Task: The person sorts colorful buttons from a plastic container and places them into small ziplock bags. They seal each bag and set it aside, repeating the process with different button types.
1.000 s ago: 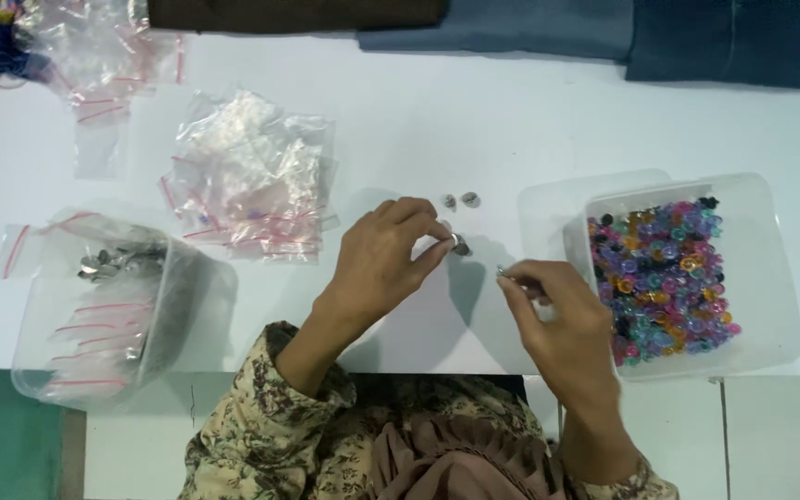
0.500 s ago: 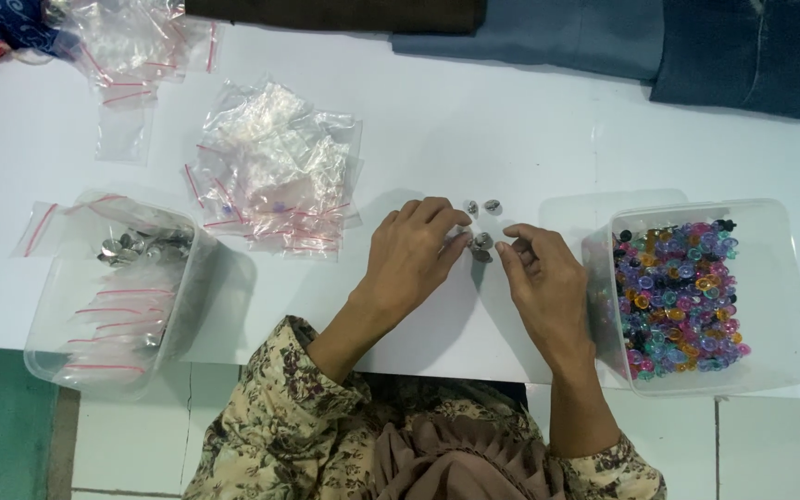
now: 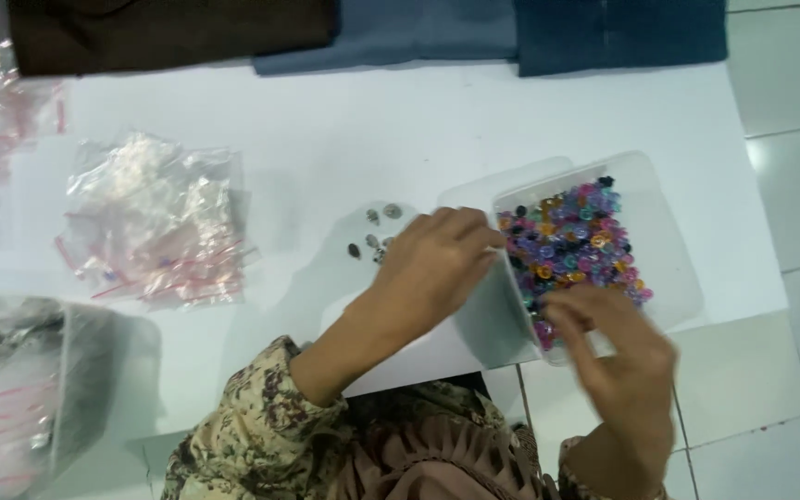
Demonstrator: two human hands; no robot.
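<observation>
At the far left stands a clear tub (image 3: 67, 389) with small bags, and beyond it a heap of zip bags (image 3: 155, 218) lies on the white table (image 3: 326, 130). A few small metal studs (image 3: 374, 231) sit mid-table. The left hand (image 3: 432, 264) rests just beside them, palm down, fingers curled loosely; whether it pinches anything I cannot tell. The right hand (image 3: 618, 347), blurred, reaches over the near rim of the box (image 3: 668, 250) of coloured beads (image 3: 571, 245), fingers bent down, grip unclear. It looks like a picking step; the next move seems to call for a fine pinch.
</observation>
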